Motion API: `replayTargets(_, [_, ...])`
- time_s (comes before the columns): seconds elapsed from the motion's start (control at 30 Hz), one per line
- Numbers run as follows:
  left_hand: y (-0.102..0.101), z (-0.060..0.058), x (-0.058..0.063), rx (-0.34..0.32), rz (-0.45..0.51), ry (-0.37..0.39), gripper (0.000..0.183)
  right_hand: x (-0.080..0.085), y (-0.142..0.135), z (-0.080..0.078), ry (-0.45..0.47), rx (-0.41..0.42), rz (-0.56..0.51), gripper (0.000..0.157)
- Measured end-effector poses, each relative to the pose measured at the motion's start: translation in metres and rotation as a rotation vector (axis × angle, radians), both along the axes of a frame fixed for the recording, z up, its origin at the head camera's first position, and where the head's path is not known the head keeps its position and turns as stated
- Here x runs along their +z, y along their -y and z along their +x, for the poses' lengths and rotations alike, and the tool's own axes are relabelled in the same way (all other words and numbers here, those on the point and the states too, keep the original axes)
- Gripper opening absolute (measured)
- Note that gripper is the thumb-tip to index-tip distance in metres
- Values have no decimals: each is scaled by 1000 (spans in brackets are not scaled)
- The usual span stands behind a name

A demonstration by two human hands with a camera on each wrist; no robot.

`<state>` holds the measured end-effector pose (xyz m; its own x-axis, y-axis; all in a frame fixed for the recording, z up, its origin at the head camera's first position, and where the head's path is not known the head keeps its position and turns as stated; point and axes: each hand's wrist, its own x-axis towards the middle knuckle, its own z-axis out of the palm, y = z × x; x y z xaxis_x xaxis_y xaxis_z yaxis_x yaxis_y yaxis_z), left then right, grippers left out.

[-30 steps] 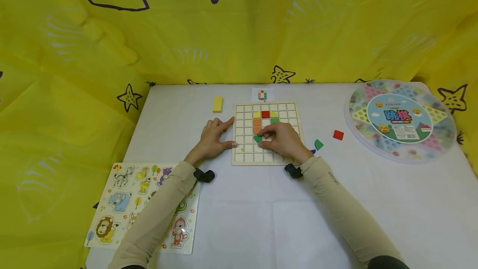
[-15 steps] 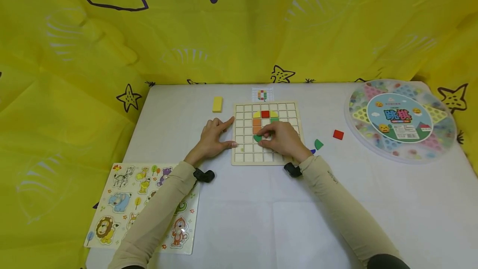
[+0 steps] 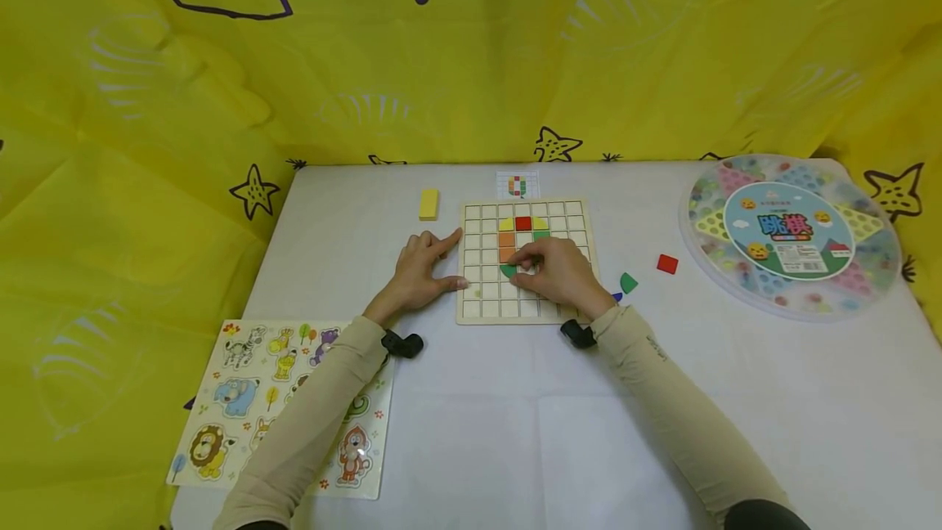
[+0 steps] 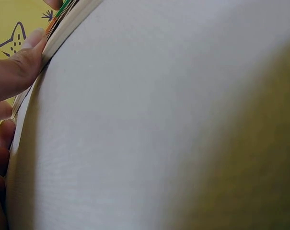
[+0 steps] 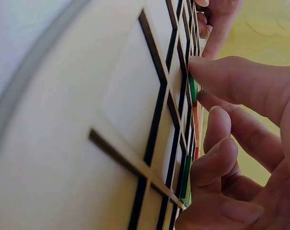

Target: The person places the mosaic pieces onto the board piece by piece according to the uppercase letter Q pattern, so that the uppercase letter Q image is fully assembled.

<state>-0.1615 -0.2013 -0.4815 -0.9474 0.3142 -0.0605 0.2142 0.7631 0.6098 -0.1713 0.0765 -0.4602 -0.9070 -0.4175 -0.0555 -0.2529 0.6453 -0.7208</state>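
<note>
A wooden grid board (image 3: 482, 317) lies on the white table. Set in its cells are a red square tile (image 3: 523, 223), yellow corner pieces (image 3: 540, 224), orange tiles (image 3: 507, 247) and a green tile (image 3: 541, 234). With thumb and index finger spread, my left hand (image 3: 418, 275) touches the board's left edge; the left wrist view shows the thumb (image 4: 27, 60) at that edge. My right hand (image 3: 557, 270) pinches a green quarter-circle piece (image 3: 507, 271) at a cell just below the orange tiles. Part of the grid is hidden beneath this hand.
A small pattern card (image 3: 518, 185) lies behind the board, a yellow block (image 3: 429, 205) to its left. Right of it are a loose green quarter-circle (image 3: 628, 283), a blue piece (image 3: 617, 298), a red tile (image 3: 667, 264) and a round game box (image 3: 787, 235). An animal puzzle (image 3: 235, 397) lies front left.
</note>
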Motion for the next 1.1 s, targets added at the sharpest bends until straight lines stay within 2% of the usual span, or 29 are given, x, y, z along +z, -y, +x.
replayTargets(0.33, [-2,-2,2,-1,-2,4,93,1,-2,0,-12,-17,-1,16])
replayTargets(0.57, [-3,-2,2,1,0,15,93,4,-14,4,-6,-33,-63,18])
replayTargets(0.73, [-4,-1,0,7,-6,17,93,5,-40,8,-2,-79,-60,17])
replayTargets(0.93, [-3,0,0,9,2,21,92,7,-85,15,18,-128,-11,20])
replayTargets(1.1, [-2,1,0,11,2,17,93,10,-117,23,-28,-175,53,29])
